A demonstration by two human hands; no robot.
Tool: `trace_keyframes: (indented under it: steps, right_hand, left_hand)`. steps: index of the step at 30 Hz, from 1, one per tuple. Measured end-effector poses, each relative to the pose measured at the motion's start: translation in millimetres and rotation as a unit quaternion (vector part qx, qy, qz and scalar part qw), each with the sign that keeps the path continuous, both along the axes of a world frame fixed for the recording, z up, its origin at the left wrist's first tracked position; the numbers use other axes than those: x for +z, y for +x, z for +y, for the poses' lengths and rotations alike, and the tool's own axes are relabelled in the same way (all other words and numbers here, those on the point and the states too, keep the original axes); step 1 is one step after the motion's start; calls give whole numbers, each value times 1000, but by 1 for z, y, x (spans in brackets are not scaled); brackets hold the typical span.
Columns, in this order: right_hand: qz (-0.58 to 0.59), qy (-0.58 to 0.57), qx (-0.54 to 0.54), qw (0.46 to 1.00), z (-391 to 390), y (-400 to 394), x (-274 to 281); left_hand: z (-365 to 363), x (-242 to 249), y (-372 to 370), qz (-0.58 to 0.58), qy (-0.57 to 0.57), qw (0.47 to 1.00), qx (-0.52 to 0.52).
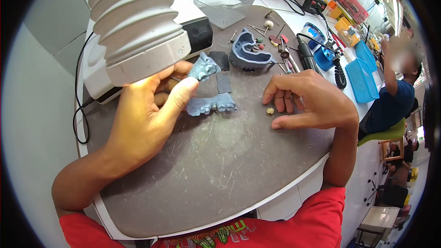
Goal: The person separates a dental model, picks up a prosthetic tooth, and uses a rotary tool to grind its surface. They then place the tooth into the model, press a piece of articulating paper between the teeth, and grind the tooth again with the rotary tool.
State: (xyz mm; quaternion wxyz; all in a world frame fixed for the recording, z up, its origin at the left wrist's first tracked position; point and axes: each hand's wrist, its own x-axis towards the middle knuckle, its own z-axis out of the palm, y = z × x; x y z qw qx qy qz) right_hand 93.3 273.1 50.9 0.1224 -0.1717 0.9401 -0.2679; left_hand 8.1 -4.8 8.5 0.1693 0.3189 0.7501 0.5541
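My left hand (pixel 142 119) is closed on a blue-grey dental model (pixel 203 68), pinched between thumb and fingers under the hose's mouth. Just below it, a second blue-grey dental model (pixel 211 104) with a row of teeth lies on the brown work surface (pixel 220 165). To the right, a small cream-coloured dental crown (pixel 269 110) rests between the thumb and fingers of my right hand (pixel 314 101), apart from them. Those fingers are curled and spread, holding nothing. Two dark flat squares (pixel 224 83) lie beyond the models.
A ribbed white hose (pixel 133 23) hangs over my left hand. Further back are a hollow U-shaped dental model (pixel 250 57), scattered rotary burs (pixel 285 55), a black handpiece (pixel 305 53), a clear tray (pixel 223 4) and a blue basket (pixel 362 80). Another person (pixel 390 96) sits at right.
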Motion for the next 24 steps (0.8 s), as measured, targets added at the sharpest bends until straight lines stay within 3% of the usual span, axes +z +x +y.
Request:
trace_keyframes:
  steps: [4, 10, 12, 13, 15, 19, 24]
  right_hand:
    - [-26, -8, -34, 999, -4, -1, -2]
    - [19, -60, -45, 997, -7, 1, -6]
    - [0, -244, -67, 967, -7, 0, -13]
    - [2, -242, -66, 968, -10, -1, -13]
    - [-78, -389, -83, 914, -16, -2, -12]
    - [-133, -458, -70, 876, -22, -4, -18]
    - [-151, -515, -68, 841, -29, -1, -16]
  left_hand:
    - [-1, 1, 0, 37, -44, 998, 10]
    - [1, -2, 2, 20, 52, 998, 27]
    - [1, 1, 4, 28, 41, 999, 7]
    - [1, 2, 4, 30, 43, 999, 8]
    - [2, 3, 3, 16, 25, 999, -24]
    - [7, -4, 6, -10, 88, 996, -33]
    - [8, -1, 4, -34, 64, 996, -57]
